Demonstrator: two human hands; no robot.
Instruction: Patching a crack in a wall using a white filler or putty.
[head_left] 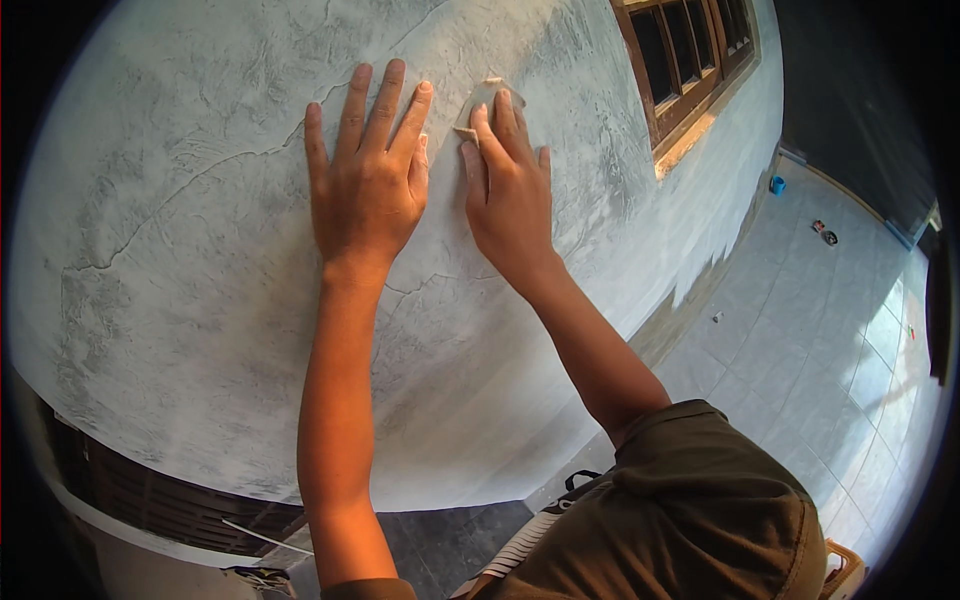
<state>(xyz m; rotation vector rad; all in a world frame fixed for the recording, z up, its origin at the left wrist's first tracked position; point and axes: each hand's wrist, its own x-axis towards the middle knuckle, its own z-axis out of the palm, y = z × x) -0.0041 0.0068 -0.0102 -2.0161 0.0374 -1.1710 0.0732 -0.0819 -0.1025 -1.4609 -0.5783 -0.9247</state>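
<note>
A grey-white plastered wall [200,330] with rough patches and several thin cracks fills most of the view. My left hand [365,180] lies flat against it with the fingers spread, holding nothing. To its right, my right hand [510,185] presses a folded piece of sandpaper [489,93] onto the wall. The sandpaper's grey face and tan curled edges show around the fingertips; the rest is hidden under the hand.
A brown wooden window [690,60] is set in the wall at the upper right. Below it, a tiled floor [770,310] holds a blue cup [778,185] and small items [825,232]. A dark slatted opening [150,480] lies at the lower left.
</note>
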